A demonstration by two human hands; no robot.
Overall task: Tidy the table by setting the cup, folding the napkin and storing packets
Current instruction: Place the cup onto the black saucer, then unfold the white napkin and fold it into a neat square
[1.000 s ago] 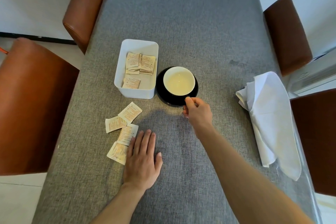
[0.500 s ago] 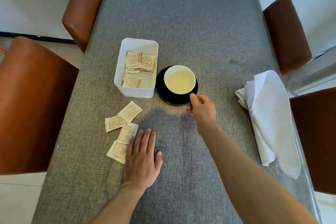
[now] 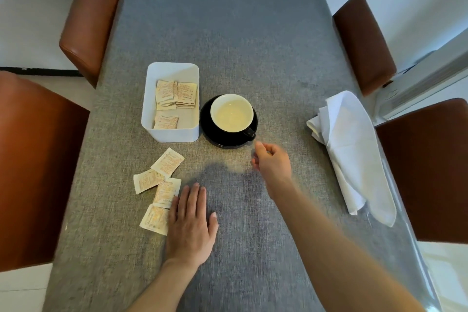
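Note:
A black cup (image 3: 231,113) with a pale inside stands upright on a black saucer (image 3: 222,140), its handle pointing to the near right. My right hand (image 3: 272,163) hovers just off that handle, fingers loosely curled, holding nothing, and looks blurred. My left hand (image 3: 190,223) lies flat on the table, its edge over one of several loose packets (image 3: 162,177). A white box (image 3: 170,132) left of the saucer holds more packets (image 3: 174,95). A crumpled white napkin (image 3: 354,149) lies at the right edge.
The table (image 3: 228,33) wears a grey cloth. Brown chairs stand at the far left (image 3: 88,20), near left (image 3: 33,172), far right (image 3: 362,43) and near right (image 3: 428,172). A white unit (image 3: 417,83) sits beyond the right side.
My right hand held the cup's handle and turned it toward the right; it has now let go and drawn back a little. The left hand has stayed put.

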